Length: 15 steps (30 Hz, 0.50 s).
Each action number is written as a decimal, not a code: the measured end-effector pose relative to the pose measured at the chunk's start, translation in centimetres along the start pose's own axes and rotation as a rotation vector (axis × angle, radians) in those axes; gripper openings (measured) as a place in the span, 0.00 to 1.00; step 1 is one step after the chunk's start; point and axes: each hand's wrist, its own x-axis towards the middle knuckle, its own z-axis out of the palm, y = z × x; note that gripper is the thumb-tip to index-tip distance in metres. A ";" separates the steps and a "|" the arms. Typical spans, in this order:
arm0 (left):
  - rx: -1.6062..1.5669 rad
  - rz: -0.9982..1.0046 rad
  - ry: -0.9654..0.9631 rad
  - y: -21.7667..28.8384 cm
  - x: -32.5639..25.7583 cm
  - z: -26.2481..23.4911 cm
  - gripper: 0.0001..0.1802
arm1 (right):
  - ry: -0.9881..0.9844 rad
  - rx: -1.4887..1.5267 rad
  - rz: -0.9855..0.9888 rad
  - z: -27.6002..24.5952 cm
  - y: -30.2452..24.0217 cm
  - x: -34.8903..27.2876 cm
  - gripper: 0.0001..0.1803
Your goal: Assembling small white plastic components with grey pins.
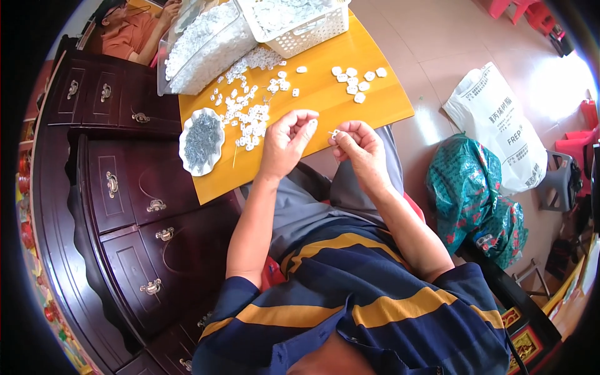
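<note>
My right hand (361, 149) pinches a small white plastic piece (335, 134) between thumb and fingers, with a thin metal bit sticking out of it. Facing it, my left hand (289, 139) is closed, thumb against the forefinger; whatever it may hold is too small to make out. Both hands are above the near edge of the yellow tabletop (312, 100). Left of my left hand lie many loose white pieces (250, 122). A scalloped white dish (185, 145) of small grey metal parts (203, 140) sits at the table's left edge. Several finished-looking white pieces (352, 81) form a separate group at right.
A clear bin (164, 75) and a white perforated basket (319, 34), both full of white pieces, stand at the back. Dark drawers (137, 187) flank the left. On the right floor are a white sack (500, 119) and green bag (465, 172). A person (128, 37) sits far left.
</note>
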 end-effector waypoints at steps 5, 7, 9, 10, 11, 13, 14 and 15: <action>-0.230 -0.109 -0.025 -0.4 -2.5 0.4 0.11 | -0.007 -0.037 0.005 0.2 0.5 -0.1 0.10; -0.229 -0.080 -0.021 -0.4 -2.9 0.3 0.11 | -0.014 -0.056 0.008 0.3 0.7 -0.2 0.11; -0.226 -0.049 -0.021 -0.4 -3.0 0.3 0.11 | -0.016 -0.067 0.010 0.4 0.7 -0.3 0.10; -0.218 -0.041 -0.015 -0.2 -3.0 0.3 0.11 | -0.017 -0.069 0.012 0.5 0.7 -0.3 0.10; -0.210 -0.033 -0.011 -0.1 -3.0 0.3 0.11 | -0.019 -0.086 0.011 0.5 0.8 -0.3 0.10; -0.208 -0.031 -0.008 -0.2 -3.0 0.3 0.11 | -0.021 -0.103 0.011 0.4 0.9 -0.3 0.10; -0.204 -0.029 -0.006 -0.2 -3.0 0.3 0.10 | -0.028 -0.112 0.001 0.4 1.1 -0.3 0.10; -0.205 -0.030 -0.006 -0.2 -2.9 0.3 0.10 | -0.035 -0.120 -0.009 0.3 1.2 -0.3 0.09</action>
